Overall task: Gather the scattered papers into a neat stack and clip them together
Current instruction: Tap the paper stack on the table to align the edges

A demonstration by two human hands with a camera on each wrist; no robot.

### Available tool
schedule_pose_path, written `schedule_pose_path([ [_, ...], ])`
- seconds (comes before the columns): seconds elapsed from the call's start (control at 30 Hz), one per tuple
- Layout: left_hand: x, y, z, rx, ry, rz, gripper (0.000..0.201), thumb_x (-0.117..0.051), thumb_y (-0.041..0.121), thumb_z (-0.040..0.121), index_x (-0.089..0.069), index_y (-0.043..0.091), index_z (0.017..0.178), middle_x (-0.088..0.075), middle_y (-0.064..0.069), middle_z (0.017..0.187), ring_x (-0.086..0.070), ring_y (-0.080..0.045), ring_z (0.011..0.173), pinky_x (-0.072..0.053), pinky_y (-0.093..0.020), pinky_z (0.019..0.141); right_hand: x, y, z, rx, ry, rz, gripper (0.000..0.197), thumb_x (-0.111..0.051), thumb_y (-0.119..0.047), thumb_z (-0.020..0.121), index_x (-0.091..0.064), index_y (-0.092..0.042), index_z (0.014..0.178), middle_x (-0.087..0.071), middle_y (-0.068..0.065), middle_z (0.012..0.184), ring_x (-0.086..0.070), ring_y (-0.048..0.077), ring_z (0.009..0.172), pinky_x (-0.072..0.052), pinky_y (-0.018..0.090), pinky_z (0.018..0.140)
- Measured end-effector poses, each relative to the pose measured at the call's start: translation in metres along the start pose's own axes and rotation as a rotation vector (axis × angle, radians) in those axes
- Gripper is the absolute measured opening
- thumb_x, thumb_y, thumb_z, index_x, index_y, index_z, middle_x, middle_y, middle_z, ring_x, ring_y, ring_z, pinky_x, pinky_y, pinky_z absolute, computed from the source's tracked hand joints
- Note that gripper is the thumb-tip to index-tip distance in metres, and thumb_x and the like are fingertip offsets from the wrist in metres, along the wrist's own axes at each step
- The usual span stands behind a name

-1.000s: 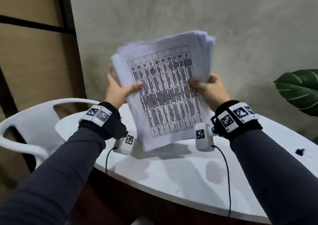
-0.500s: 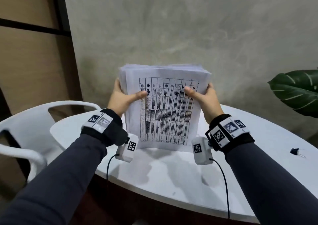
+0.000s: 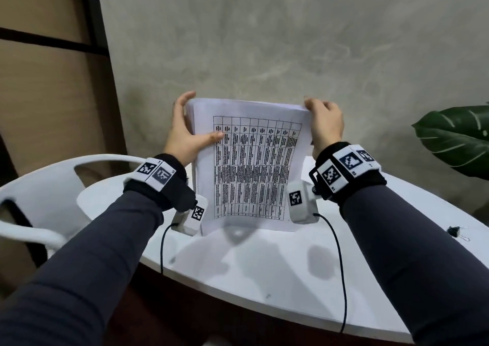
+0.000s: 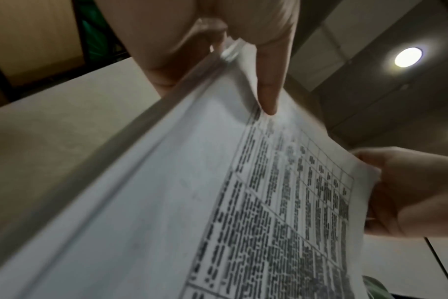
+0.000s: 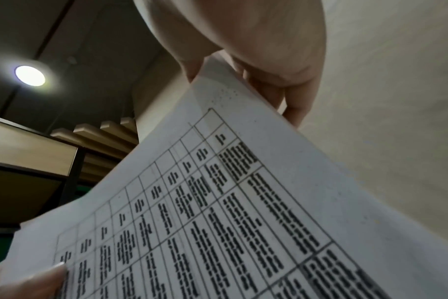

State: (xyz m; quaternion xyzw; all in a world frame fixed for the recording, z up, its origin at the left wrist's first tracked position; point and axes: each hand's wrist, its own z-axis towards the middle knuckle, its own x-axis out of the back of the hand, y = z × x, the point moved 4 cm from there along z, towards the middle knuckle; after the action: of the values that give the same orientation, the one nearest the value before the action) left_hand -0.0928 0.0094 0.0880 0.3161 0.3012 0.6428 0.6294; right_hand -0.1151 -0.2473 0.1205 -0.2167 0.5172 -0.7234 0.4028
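A stack of white papers (image 3: 251, 165) with a printed table on the front sheet stands upright, its bottom edge on the white table (image 3: 264, 271). My left hand (image 3: 190, 126) grips the stack's upper left edge, thumb on the front sheet and fingers behind. My right hand (image 3: 321, 119) holds the top right corner. The left wrist view shows the stack's side edge (image 4: 146, 125) with sheets nearly flush under my left thumb (image 4: 269, 85). In the right wrist view my right hand (image 5: 256, 44) pinches the stack (image 5: 243, 202) at its corner. A small black binder clip (image 3: 455, 231) lies on the table to the right.
A white plastic chair (image 3: 39, 186) stands at the table's left end. A large green plant leaf (image 3: 455, 139) reaches in from the right. A grey wall (image 3: 264, 41) rises close behind the table. Cables hang from both wrist cameras over the table's near edge.
The stack came down from a raised, tilted hold and now stands squared on the table. Both hands slid up its sides, the right one to the top corner.
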Motion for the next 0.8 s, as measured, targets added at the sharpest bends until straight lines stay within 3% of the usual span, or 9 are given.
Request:
schedule_pose_path([
  [0.1,-0.003,0.001,0.002,-0.043,-0.006,-0.025,0.097,-0.084,0.025,0.046,-0.028,0.043,0.124,-0.042,-0.017,0.133,-0.053,-0.026,0.116,-0.043,-0.050,0.104,-0.007,-0.003,-0.001,0.041,-0.052,0.000,0.035,-0.069,-0.049,0.074,-0.055,-0.024,0.094,-0.061,0.001,0.115,-0.058,0.017,0.106,-0.047,0.035,0.095],
  [0.2,-0.005,-0.002,0.003,-0.041,0.043,-0.056,0.092,-0.081,0.018,0.050,-0.030,0.037,0.124,-0.039,-0.005,0.128,-0.051,-0.022,0.115,-0.043,-0.042,0.106,-0.014,-0.007,-0.001,0.071,-0.044,-0.042,0.021,-0.064,-0.029,0.080,-0.062,-0.017,0.097,-0.065,0.003,0.106,-0.060,0.018,0.099,-0.049,0.040,0.096],
  [0.3,-0.003,-0.012,0.005,0.043,0.020,-0.133,0.083,-0.080,0.018,0.044,-0.041,0.018,0.117,-0.054,-0.001,0.110,-0.059,-0.016,0.095,-0.051,-0.041,0.095,-0.011,-0.012,0.003,0.100,0.030,-0.098,0.027,-0.051,-0.027,0.090,-0.062,-0.010,0.108,-0.063,0.006,0.113,-0.056,0.019,0.103,-0.044,0.036,0.100],
  [0.4,-0.002,-0.016,0.007,0.105,-0.025,-0.172,0.064,-0.078,0.022,0.037,-0.054,0.016,0.096,-0.065,-0.003,0.096,-0.067,-0.011,0.078,-0.056,-0.036,0.081,-0.011,-0.041,-0.015,0.466,0.100,-0.472,0.061,-0.051,-0.059,0.084,-0.047,-0.020,0.131,-0.048,0.005,0.134,-0.043,0.022,0.123,-0.033,0.037,0.102],
  [0.47,-0.005,-0.014,0.006,0.109,-0.041,-0.192,0.060,-0.077,0.020,0.037,-0.056,0.019,0.093,-0.065,-0.004,0.093,-0.067,-0.010,0.074,-0.057,-0.032,0.075,-0.033,-0.064,-0.039,0.793,-0.087,-0.793,0.081,-0.057,-0.068,0.073,-0.037,-0.027,0.140,-0.042,0.004,0.140,-0.038,0.023,0.129,-0.030,0.043,0.105],
  [0.53,-0.011,-0.012,0.002,0.104,-0.067,-0.228,0.059,-0.077,0.019,0.039,-0.057,0.020,0.095,-0.066,-0.004,0.092,-0.067,-0.012,0.075,-0.057,-0.032,0.074,-0.061,-0.070,-0.055,0.915,-0.334,-1.118,0.088,-0.065,-0.063,0.070,-0.029,-0.031,0.143,-0.040,0.004,0.142,-0.037,0.024,0.131,-0.025,0.052,0.109],
  [0.6,-0.015,-0.011,-0.002,0.105,-0.086,-0.258,0.058,-0.078,0.019,0.042,-0.057,0.021,0.096,-0.066,-0.004,0.093,-0.066,-0.016,0.079,-0.056,-0.038,0.081,-0.079,-0.067,-0.059,0.866,-0.523,-1.298,0.074,-0.069,-0.050,0.075,-0.038,-0.029,0.138,-0.050,0.004,0.133,-0.045,0.025,0.127,-0.030,0.052,0.104],
  [0.67,-0.013,-0.012,-0.004,0.067,-0.078,-0.233,0.060,-0.079,0.022,0.045,-0.056,0.019,0.100,-0.064,-0.006,0.099,-0.064,-0.019,0.088,-0.052,-0.044,0.089,-0.085,-0.062,-0.056,0.767,-0.646,-1.298,0.039,-0.067,-0.032,0.082,-0.058,-0.022,0.118,-0.062,0.003,0.105,-0.059,0.025,0.110,-0.042,0.035,0.083],
  [0.8,0.022,-0.046,-0.006,0.099,0.060,0.208,0.108,-0.090,0.030,0.048,-0.033,0.019,0.139,-0.042,-0.010,0.140,-0.041,-0.020,0.128,-0.032,-0.042,0.112,-0.058,-0.068,-0.038,0.736,-0.487,-1.038,0.014,-0.059,-0.018,0.088,-0.065,-0.022,0.100,-0.066,0.002,0.092,-0.063,0.022,0.089,-0.040,0.025,0.068],
])
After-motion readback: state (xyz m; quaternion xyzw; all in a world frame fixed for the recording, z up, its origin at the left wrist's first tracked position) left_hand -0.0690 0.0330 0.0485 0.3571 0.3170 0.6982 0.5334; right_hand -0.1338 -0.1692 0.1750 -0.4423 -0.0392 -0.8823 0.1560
